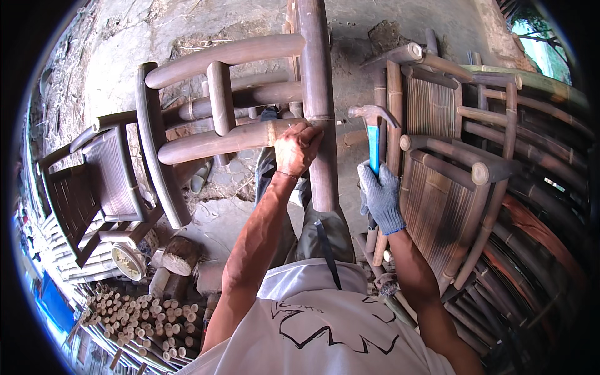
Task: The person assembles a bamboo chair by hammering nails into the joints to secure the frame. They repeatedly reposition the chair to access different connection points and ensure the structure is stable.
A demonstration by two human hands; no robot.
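Note:
A large dark bamboo frame (220, 97) of thick poles is in front of me, with rails running into a thick post (319, 75). My bare left hand (297, 147) rests at the joint of the lower rail (215, 142) and that post, fingers pinched together. Whatever those fingertips hold, if anything, is hidden. In a grey knitted glove, my right hand (381, 195) is closed around the blue handle of a claw hammer (374, 140). The hammer is upright in the picture, its metal head just right of the post and apart from it.
Bamboo chairs (437, 200) crowd the right side, beside stacked dark poles (550, 144). Another bamboo chair (112, 169) stands at left. Below it are a round container (129, 261), a wood block (181, 255) and a pile of cut bamboo pieces (147, 322). Debris litters the concrete floor (125, 37).

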